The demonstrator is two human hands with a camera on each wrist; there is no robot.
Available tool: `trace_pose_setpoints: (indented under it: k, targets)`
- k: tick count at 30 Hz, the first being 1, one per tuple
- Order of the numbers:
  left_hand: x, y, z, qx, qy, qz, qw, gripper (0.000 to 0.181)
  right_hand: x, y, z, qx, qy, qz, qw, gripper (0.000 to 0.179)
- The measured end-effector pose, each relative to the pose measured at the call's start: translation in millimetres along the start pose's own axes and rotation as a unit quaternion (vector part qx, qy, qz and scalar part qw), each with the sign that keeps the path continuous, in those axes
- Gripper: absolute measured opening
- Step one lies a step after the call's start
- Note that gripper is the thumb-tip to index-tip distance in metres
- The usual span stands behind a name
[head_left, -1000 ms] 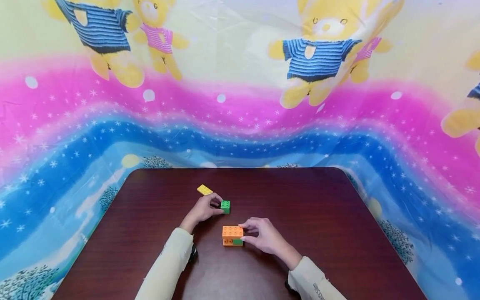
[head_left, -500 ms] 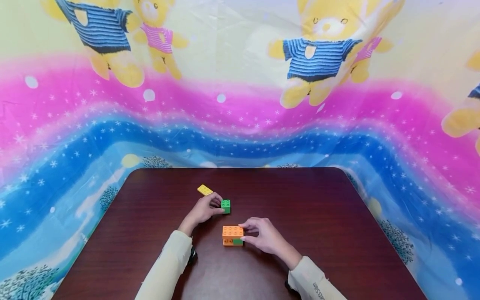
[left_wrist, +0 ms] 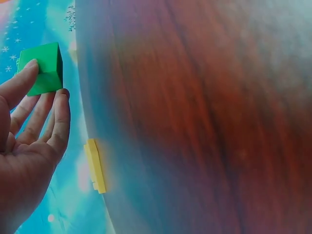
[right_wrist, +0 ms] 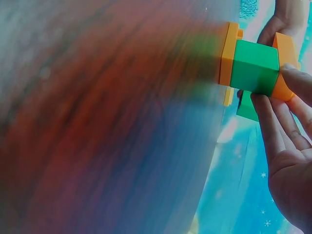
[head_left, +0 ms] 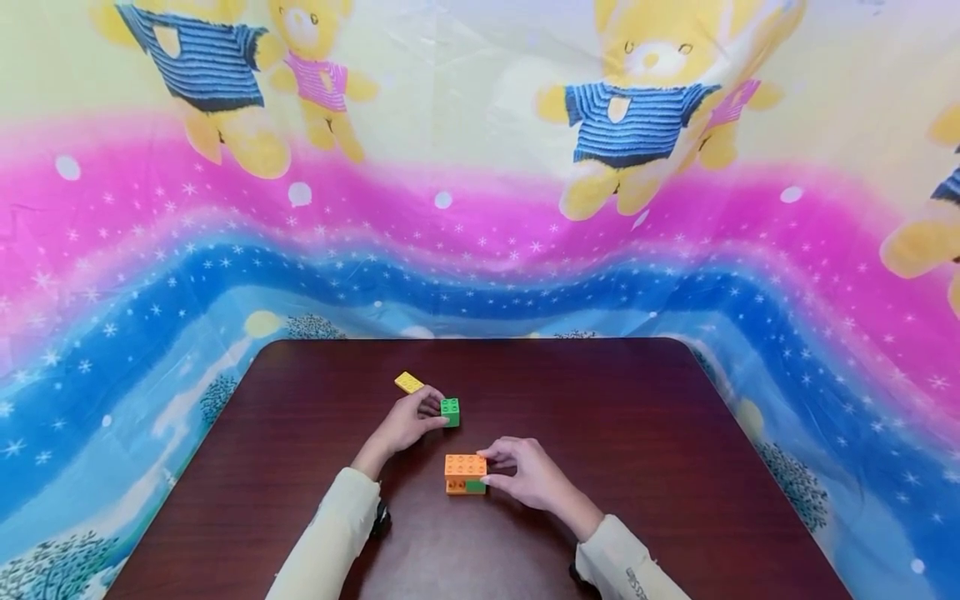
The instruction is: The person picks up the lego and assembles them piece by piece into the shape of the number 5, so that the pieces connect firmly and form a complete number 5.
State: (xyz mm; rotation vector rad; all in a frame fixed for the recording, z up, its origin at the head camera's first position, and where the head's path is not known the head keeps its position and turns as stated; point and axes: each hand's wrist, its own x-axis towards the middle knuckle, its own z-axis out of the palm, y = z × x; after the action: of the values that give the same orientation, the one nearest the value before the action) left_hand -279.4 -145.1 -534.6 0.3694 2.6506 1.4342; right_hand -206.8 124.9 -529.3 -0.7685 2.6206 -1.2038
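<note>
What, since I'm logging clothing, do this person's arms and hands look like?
The left sleeve and right sleeve are pale cream, the right with dark lettering. Something black shows by each cuff. The left hand and right hand are ungloved.

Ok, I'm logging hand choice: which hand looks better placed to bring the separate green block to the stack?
Probably the left hand: it pinches the separate green block, while the right hand grips the stack.
</note>
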Motion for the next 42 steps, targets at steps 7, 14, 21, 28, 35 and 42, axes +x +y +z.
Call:
trace_pose_setpoints:
  k: [7,14,21,28,35,42]
  targets:
    - [-5.3,4.8,-0.1,-0.012,-0.006,0.021,0.9997,0.024,-0.9,3,-1,-0.002,0.007,-0.01,0.9999,0.033]
    - [-17.7,9.0,-3.7,-0.003,-0.004,0.032,0.9995,0.025,-0.2,1,2,0.002,0.001,-0.015,0.9999,0.032]
    - [-28.8,18.5,-10.5,-0.007,-0.007,0.046,0.9989,0.029,0.4,2,3,-0.007,0.009,-0.015,0.9998,0.031]
    - [-45.2,25.8,-19.1,-0.013,-0.007,0.045,0.9989,0.033,-0.7,1,2,-0.014,0.013,-0.017,0.9997,0.032]
    - [-66.1,29.4,-18.9,-0.025,-0.005,0.049,0.9985,0.036,-2.1,0,3,-0.009,0.018,-0.025,0.9995,0.031]
    - [-80.1,25.3,-10.5,-0.03,0.004,0.075,0.9968,0.034,-2.6,0,3,-0.008,0.018,-0.034,0.9992,0.031]
